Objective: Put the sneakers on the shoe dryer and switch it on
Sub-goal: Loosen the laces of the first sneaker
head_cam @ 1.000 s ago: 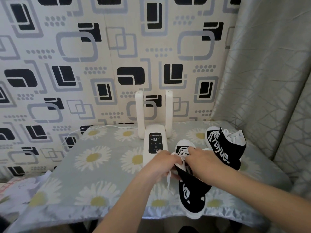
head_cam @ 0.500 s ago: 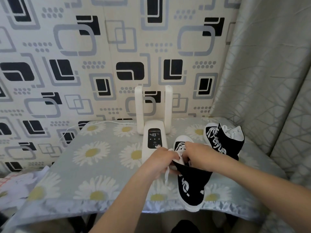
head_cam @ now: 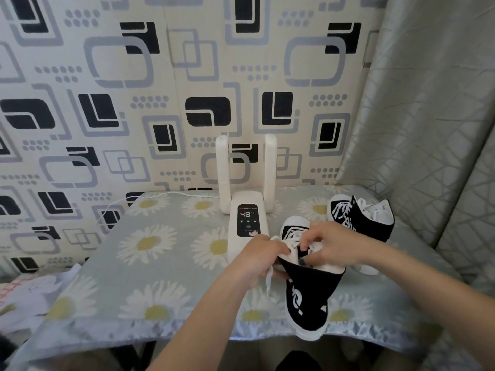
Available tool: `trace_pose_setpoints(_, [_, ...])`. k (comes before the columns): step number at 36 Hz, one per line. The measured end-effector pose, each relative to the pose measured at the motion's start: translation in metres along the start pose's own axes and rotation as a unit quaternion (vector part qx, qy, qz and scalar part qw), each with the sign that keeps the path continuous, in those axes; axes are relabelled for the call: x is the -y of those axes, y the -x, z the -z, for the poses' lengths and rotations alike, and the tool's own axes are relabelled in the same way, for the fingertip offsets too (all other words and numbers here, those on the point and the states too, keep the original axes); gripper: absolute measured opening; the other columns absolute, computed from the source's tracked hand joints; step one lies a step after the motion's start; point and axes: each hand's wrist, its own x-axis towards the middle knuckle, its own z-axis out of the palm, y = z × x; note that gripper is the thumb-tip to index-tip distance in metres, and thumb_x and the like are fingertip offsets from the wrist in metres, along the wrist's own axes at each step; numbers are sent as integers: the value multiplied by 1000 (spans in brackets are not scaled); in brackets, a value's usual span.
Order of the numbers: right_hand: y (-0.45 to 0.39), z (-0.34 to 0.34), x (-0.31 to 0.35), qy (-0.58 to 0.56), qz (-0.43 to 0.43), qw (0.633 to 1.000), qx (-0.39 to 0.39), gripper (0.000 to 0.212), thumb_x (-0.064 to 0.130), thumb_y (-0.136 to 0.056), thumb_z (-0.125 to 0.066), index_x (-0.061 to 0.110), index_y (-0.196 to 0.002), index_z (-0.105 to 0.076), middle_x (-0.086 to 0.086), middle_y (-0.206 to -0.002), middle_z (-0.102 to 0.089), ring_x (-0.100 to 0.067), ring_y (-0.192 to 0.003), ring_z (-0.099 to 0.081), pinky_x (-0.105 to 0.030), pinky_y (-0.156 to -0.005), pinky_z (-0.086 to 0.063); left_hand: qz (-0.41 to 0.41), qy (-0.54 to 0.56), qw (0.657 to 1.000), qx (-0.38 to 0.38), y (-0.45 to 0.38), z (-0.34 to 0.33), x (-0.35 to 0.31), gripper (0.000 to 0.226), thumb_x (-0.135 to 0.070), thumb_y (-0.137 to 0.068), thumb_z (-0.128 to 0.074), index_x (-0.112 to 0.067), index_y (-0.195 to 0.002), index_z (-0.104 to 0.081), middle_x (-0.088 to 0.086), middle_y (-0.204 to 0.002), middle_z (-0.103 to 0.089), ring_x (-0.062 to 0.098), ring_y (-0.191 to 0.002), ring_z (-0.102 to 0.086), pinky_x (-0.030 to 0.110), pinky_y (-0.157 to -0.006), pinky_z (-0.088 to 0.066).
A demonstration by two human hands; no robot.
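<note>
I see both grips, left hand [head_cam: 257, 259] and right hand [head_cam: 334, 245], pinching near sneaker [head_cam: 308, 293] laces at the counter's [head_cam: 107, 263] 6 o'clock edge; risk: it slips off.

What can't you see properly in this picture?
- Head view: the near sneaker's opening and laces, covered by the left hand and right hand.
- The shoe dryer's small button symbols, too tiny to read.
- Where its white cord goes, dropping behind the table edge.
</note>
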Motion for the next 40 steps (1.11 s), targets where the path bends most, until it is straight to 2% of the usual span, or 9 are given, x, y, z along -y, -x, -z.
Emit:
trace_pose_setpoints(6, [9, -4, 23, 304, -9, 952, 15, 25, 51, -83, -57, 36, -101, -66, 5, -98, -38, -19, -102, -51, -33, -70, -40, -4, -16, 1000, 3, 1, -2, 1, 26, -17, -63, -66, -7, -86, -56, 15, -82, -53, 26, -76, -52, 37, -69, -39])
trace_pose_setpoints(11, [7, -9, 37, 344, -31, 938, 31, 30, 33, -89, -53, 18, -114, -61, -5, -121, -42, -24, -118, -43, -36, -80, -42, -5, -25, 1000, -2, 5, -3, 0, 28, -18, -61, -63, -4, -84, -56, 14, -77, -52, 25, -72, -49, 35, -65, -36])
trace_pose_setpoints(18, [4, -7, 26, 99, -39, 994, 18, 16, 28, -80, -68, 20, -67, -69, 4, -121, -44, -10, -100, -49, -24, -90, -45, -11, -3, 1000, -25, 0, -3, 5, 15, -7, -78, -62, -2, -90, -56, 9, -72, -51, 20, -60, -49, 24, -50, -39])
trace_pose_setpoints(22, [3, -1, 16, -45, -92, 995, -2, 27, 27, -81, -70, 1, -74, -72, -12, -118, -63, -26, -104, -61, -28, -84, -46, -19, -4, 1000, -20, 2, -6, 1, 7, -4, -80, -59, 0, -86, -59, 11, -69, -54, 20, -54, -53, 21, -43, -43])
trace_pose_setpoints(24, [3, 5, 12, -105, -109, 988, -24, 24, 30, -81, -70, 7, -72, -74, -13, -111, -69, -27, -106, -62, -35, -93, -46, -25, -11, 999, -17, 3, -6, 0, 4, -3, -79, -58, -2, -76, -58, 10, -64, -53, 18, -49, -52, 19, -41, -41])
trace_pose_setpoints(27, [5, 5, 12, -167, -119, 978, -26, 26, 28, -80, -72, 28, -55, -73, 4, -101, -73, -13, -104, -63, -27, -92, -44, -27, -18, 999, -13, 6, -6, 0, 8, -3, -81, -57, -2, -73, -58, 9, -61, -53, 14, -44, -53, 18, -40, -41])
trace_pose_setpoints(30, [5, 1, 15, -198, -118, 972, -50, 28, 30, -78, -73, 33, -50, -73, 10, -94, -74, -8, -100, -64, -20, -82, -44, -29, -30, 999, -3, 8, -5, -1, 9, -8, -85, -58, 0, -86, -62, 12, -70, -57, 19, -56, -57, 22, -46, -45])
trace_pose_setpoints(35, [5, 4, 15, -185, -98, 972, -103, 38, 31, -78, -74, 26, -41, -66, -12, -93, -74, -29, -98, -65, -37, -85, -47, -64, -81, 995, 5, 13, -2, -5, 6, -10, -82, -61, -10, -88, -62, 9, -79, -58, 21, -73, -57, 33, -65, -53])
trace_pose_setpoints(40, [9, 5, 17, -194, -106, 968, -116, 34, 34, -79, -74, 30, -46, -70, -12, -90, -75, -31, -98, -66, -37, -81, -47, -143, -137, 980, 9, 24, 1, -14, 26, -9, -80, -64, -20, -103, -56, 6, -96, -63, 15, -73, -54, 32, -68, -50])
